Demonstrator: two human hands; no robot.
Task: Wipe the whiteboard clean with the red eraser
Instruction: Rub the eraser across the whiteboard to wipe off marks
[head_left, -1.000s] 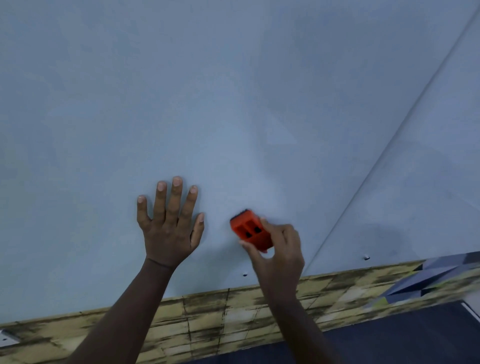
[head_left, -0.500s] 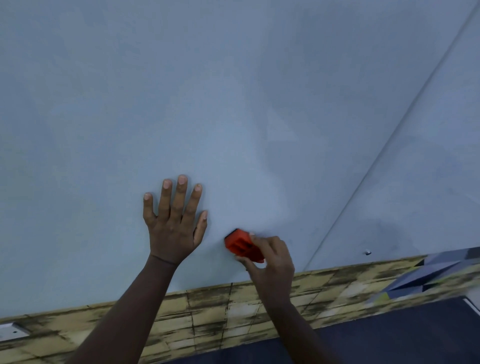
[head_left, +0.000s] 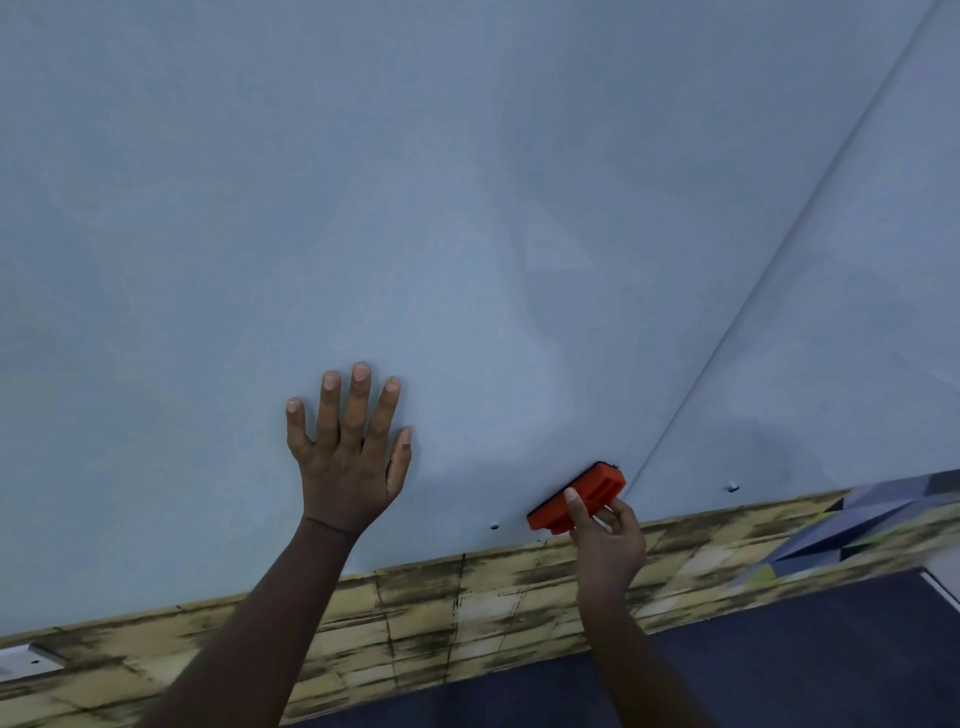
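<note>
Red eraser sits against the whiteboard near its bottom edge, pinched in our right hand. Our left hand lies flat, fingers spread, holding nothing.

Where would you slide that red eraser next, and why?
Probably up and left along the whiteboard: the right hand holds the red eraser at the board's bottom edge beside the panel seam, so little remains below.

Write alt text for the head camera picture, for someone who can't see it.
A right hand holds a red eraser against the bottom edge of a pale whiteboard, near a seam. The left hand rests flat on the board, fingers spread.
</note>
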